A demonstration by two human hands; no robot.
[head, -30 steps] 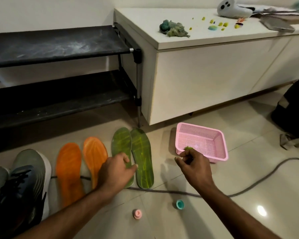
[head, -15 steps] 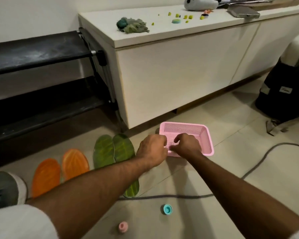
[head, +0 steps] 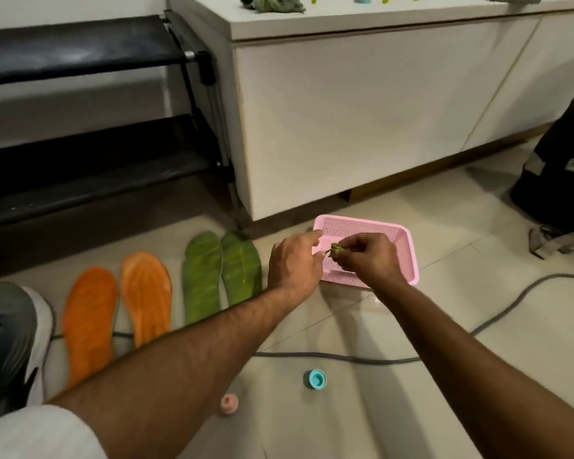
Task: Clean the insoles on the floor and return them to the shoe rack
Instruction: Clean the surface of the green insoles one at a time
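Observation:
Two green insoles point(head: 221, 271) and two orange insoles point(head: 116, 313) lie side by side on the tiled floor before the black shoe rack point(head: 90, 127). Both hands hover over the pink mesh basket point(head: 401, 253), to the right of the insoles. My right hand point(head: 367, 256) pinches a small green lump point(head: 336, 249) between its fingertips. Just to its left, my left hand point(head: 294, 261) reaches toward the lump with its fingers close together; whether it touches the lump is unclear.
A white cabinet point(head: 362, 111) stands behind the basket with small coloured bits on top. A grey cable point(head: 345, 359) crosses the floor. A teal cap point(head: 314, 379) and a pink cap point(head: 229, 404) lie near me. A shoe point(head: 10, 339) is at left, a black bag point(head: 557, 173) at right.
My left hand left the green insoles and moved right to the basket. My right hand carried the green lump over the basket. The view shifted right and closer.

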